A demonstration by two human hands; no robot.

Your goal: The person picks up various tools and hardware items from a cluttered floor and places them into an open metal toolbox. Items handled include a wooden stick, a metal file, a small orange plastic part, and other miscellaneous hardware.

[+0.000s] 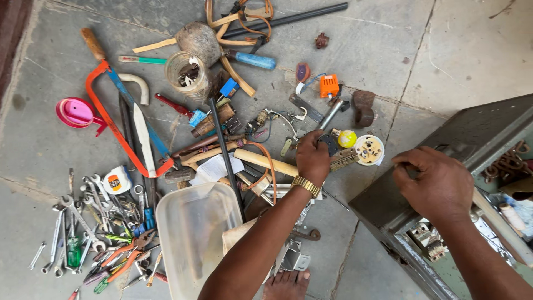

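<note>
- The stone floor [388, 50] of grey slabs carries a wide scatter of tools and parts.
- A grey-green metal box [477, 133] stands at the right with its lid side up; fittings and rusty chain links show inside it.
- The right hand [430, 180] rests on the near top edge of that box, fingers curled down over the rim; whether it pinches anything small I cannot tell.
- A clear plastic tub [194, 239] lies at the bottom centre, just left of the left forearm.
- An orange hacksaw [119, 130] with a wooden handle lies slantwise at the left, a blue blade beside it.
- A long black rod [225, 150] runs from the jar area down towards the tub.
- The left hand [312, 158], a gold watch at the wrist, reaches into the middle of the pile with fingers closed down on a small dark metal part [327, 141], near a pale wooden handle [264, 161].
- A heap of spanners [78, 222] and pliers lies at the bottom left.
- A pink funnel [75, 113] sits at the far left.
- A round white fitting [368, 150] and a yellow-green ball [347, 138] lie just right of the left hand.
- An orange plug-like piece [329, 86] lies above them.
</note>
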